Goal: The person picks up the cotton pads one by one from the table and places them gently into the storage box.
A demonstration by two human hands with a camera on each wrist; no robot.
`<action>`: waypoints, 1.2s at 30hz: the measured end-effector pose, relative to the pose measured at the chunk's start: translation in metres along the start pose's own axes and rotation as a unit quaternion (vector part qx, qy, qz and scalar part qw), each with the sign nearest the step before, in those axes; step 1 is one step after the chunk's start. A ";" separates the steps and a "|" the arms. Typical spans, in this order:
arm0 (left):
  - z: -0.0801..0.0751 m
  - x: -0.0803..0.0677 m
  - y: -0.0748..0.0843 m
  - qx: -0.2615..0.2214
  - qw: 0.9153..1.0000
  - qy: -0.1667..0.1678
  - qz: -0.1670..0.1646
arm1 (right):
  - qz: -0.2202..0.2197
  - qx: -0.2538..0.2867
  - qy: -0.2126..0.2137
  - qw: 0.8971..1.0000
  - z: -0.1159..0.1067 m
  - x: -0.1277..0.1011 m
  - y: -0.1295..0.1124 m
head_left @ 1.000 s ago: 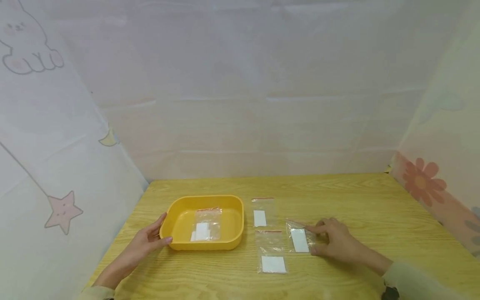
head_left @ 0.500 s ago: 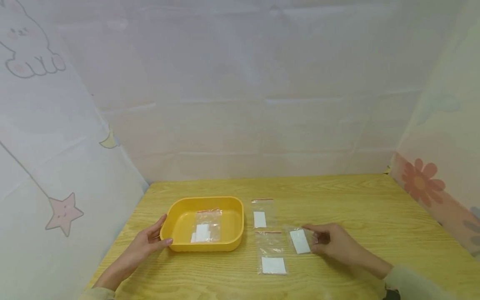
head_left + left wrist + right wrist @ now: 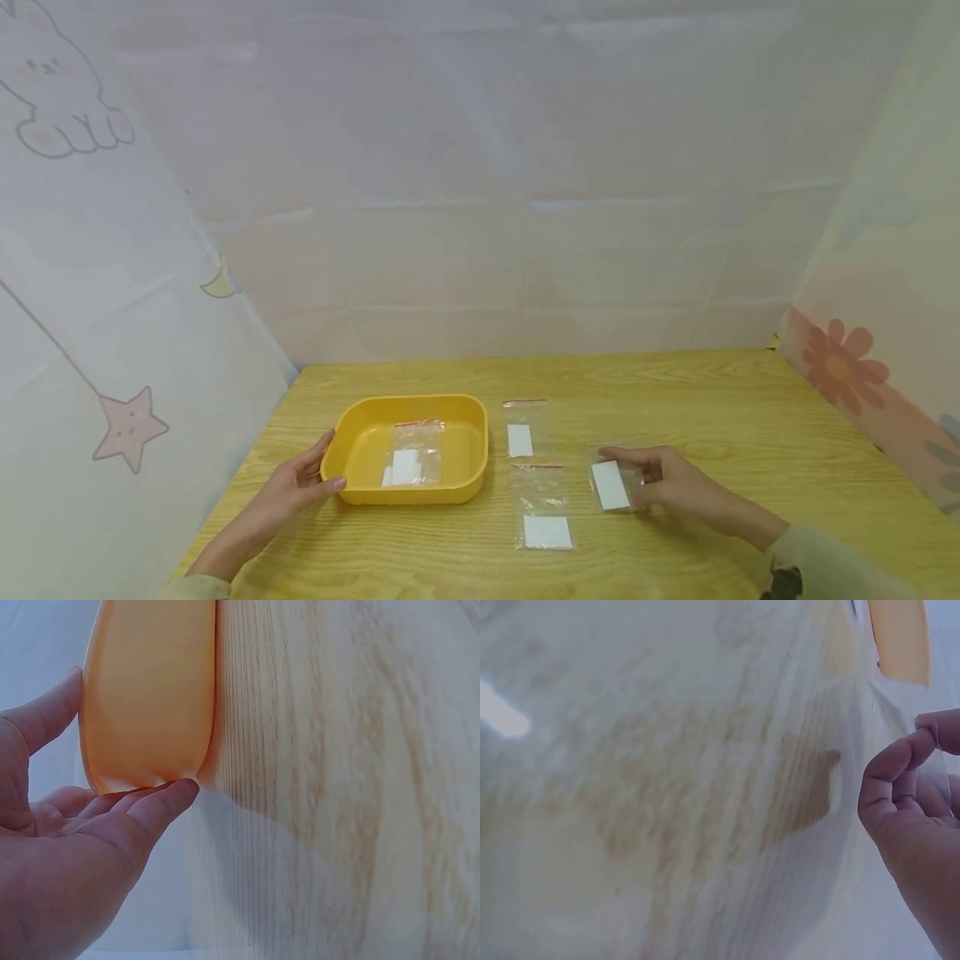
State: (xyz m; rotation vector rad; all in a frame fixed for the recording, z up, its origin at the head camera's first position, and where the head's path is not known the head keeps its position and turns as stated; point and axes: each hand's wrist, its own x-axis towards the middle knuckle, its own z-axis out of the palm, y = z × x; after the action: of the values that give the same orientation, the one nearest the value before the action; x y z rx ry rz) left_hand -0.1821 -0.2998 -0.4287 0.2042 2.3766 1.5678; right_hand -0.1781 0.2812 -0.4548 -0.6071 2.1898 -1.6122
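In the head view my left hand (image 3: 281, 492) holds the left end of a yellow plastic tray (image 3: 468, 492), thumb at the near corner and fingers at its left side. The left wrist view has thumb and fingers spanning the end of the tray (image 3: 150, 697). Inside it lie clear zip bags (image 3: 429, 442) with white cards. My right hand (image 3: 686, 492) pinches the right side of another zip bag (image 3: 596, 483), which has a white card (image 3: 611, 486) in it. Clear plastic shows at the fingers of the right hand (image 3: 915, 780) in the right wrist view.
Two more zip bags with white cards lie right of the tray, a far bag (image 3: 540, 429) and a near bag (image 3: 543, 492). All rest on a wood-grain table (image 3: 675, 383). Pale printed sheets (image 3: 525, 250) stand around the back and sides.
My right hand has brought its zip bag slightly right and nearer, and its grip on the bag has shifted. The left hand and tray stay in place.
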 end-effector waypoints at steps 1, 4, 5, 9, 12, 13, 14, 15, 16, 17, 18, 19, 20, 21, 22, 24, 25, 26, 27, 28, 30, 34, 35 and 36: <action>0.000 0.000 0.000 -0.001 1.000 0.000 0.000 | 0.003 0.009 -0.004 1.000 -0.001 0.000 0.000; 0.000 -0.001 -0.001 -0.004 1.000 0.000 0.001 | -0.002 0.025 -0.020 0.999 -0.002 0.000 -0.001; 0.000 -0.001 -0.002 -0.007 1.000 -0.001 0.002 | -0.010 0.028 -0.025 0.999 -0.003 0.000 -0.002; 0.000 0.000 -0.002 -0.017 1.000 -0.002 0.007 | -0.058 0.037 -0.049 0.996 -0.004 0.004 -0.013; 0.000 0.000 -0.003 -0.020 1.000 -0.002 0.007 | -0.086 0.040 -0.062 0.994 -0.004 0.010 -0.025; 0.000 0.000 -0.003 -0.021 1.000 -0.002 0.007 | -0.090 0.036 -0.063 0.993 -0.003 0.012 -0.030; 0.000 0.000 -0.003 -0.020 1.000 -0.002 0.006 | -0.090 0.035 -0.065 0.993 -0.003 0.014 -0.035; 0.000 0.000 -0.003 -0.021 1.000 -0.002 0.006 | -0.089 0.033 -0.066 0.993 -0.002 0.016 -0.041; 0.000 0.000 -0.003 -0.023 1.000 -0.002 0.006 | -0.087 0.032 -0.067 0.993 -0.001 0.019 -0.046; 0.000 0.000 -0.003 -0.024 1.000 -0.001 0.006 | -0.084 0.030 -0.070 0.994 0.000 0.022 -0.051; -0.001 0.000 -0.004 -0.025 1.000 -0.002 0.006 | -0.081 0.026 -0.071 0.994 0.002 0.025 -0.056; -0.001 0.000 -0.004 -0.028 1.000 -0.002 0.006 | -0.078 0.024 -0.074 0.994 0.004 0.029 -0.061; -0.001 0.000 -0.004 -0.029 1.000 -0.002 0.006 | -0.076 0.025 -0.077 0.994 0.006 0.033 -0.066; -0.001 0.000 -0.005 -0.031 1.000 -0.002 0.007 | -0.076 0.024 -0.082 0.993 0.008 0.037 -0.071; -0.001 0.000 -0.005 -0.032 0.999 -0.003 0.007 | -0.078 0.023 -0.087 0.993 0.011 0.042 -0.075; 0.000 0.000 -0.006 -0.034 0.999 -0.004 0.007 | -0.077 0.020 -0.095 0.992 0.017 0.052 -0.084; 0.000 -0.001 -0.006 -0.033 0.999 -0.004 0.007 | -0.078 0.021 -0.100 0.992 0.020 0.058 -0.087; 0.000 -0.001 -0.006 -0.032 0.999 -0.004 0.008 | -0.080 0.021 -0.106 0.991 0.023 0.063 -0.091; 0.000 -0.001 -0.006 -0.032 0.999 -0.005 0.008 | -0.081 0.019 -0.109 0.991 0.026 0.068 -0.095; 0.001 -0.001 -0.005 -0.031 0.999 -0.005 0.008 | -0.080 0.019 -0.113 0.990 0.029 0.074 -0.098; 0.001 -0.001 -0.004 -0.028 1.000 -0.004 0.009 | -0.080 0.024 -0.123 0.989 0.036 0.085 -0.103; 0.002 0.000 -0.001 -0.021 1.000 -0.001 0.013 | -0.079 0.037 -0.137 0.987 0.049 0.109 -0.113; 0.002 0.000 0.000 -0.018 1.000 0.000 0.014 | -0.078 0.040 -0.140 0.986 0.052 0.115 -0.114; 0.002 0.000 0.000 -0.016 1.000 0.001 0.016 | -0.077 0.039 -0.141 0.986 0.056 0.121 -0.116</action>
State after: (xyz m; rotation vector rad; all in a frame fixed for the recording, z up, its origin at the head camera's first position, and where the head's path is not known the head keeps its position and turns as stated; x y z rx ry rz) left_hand -0.1816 -0.2980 -0.4293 0.2345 2.3580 1.6202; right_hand -0.2367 0.1418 -0.3637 -0.9385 1.9050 -1.5678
